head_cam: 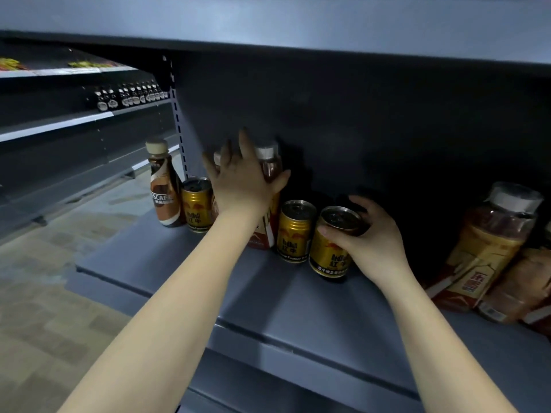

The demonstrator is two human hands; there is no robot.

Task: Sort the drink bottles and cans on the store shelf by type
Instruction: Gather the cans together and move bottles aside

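Left hand (pixel 241 186) grips white-capped tea bottle (pixel 269 174); right hand (pixel 366 236) holds gold Red Bull can (pixel 331 251); Nescafe bottle (pixel 164 189) left.

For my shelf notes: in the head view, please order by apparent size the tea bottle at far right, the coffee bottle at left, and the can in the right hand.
1. Tea bottle, though nearer.
2. Coffee bottle.
3. Can in the right hand.

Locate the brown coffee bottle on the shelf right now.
In the head view the coffee bottle stands upright at the shelf's far left end, beside a gold can, left of the left hand.
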